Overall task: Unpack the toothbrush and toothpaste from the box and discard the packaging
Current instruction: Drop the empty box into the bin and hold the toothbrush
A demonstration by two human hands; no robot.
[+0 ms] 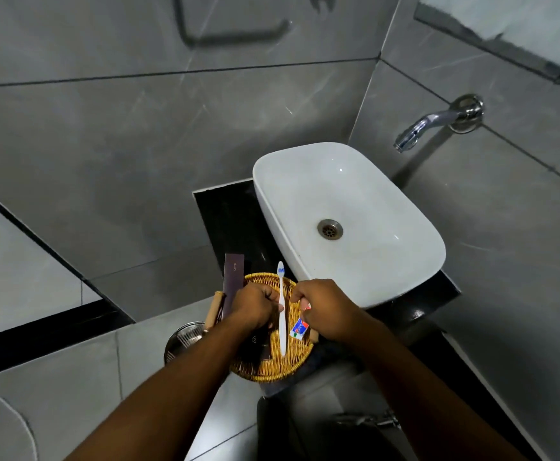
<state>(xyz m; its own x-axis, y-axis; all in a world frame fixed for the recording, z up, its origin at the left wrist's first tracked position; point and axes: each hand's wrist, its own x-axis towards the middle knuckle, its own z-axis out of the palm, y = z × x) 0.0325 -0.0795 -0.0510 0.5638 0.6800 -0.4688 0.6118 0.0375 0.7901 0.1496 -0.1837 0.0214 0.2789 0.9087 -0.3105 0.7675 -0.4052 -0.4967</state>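
Over the round woven wicker basket (272, 367) on the dark worktop (225, 221), 2 bare hands meet. Left hand (255, 304) is clenched around the white plastic toothbrush with blue bristles (282, 314), which stands nearly upright in the picture, bristle end pointing away from the person and handle end down over the basket. Right hand (321, 307) pinches the small red, white and blue toothpaste tube (300, 329) just beside the toothbrush handle. A long dark purple cardboard box (232, 284) leans at the basket's left edge, partly behind the left hand. Another dark box (260, 344) lies in the basket under the left wrist. Just right of the basket sits the white rectangular ceramic sink (348, 194), with a chrome wall tap (438, 124) above it.
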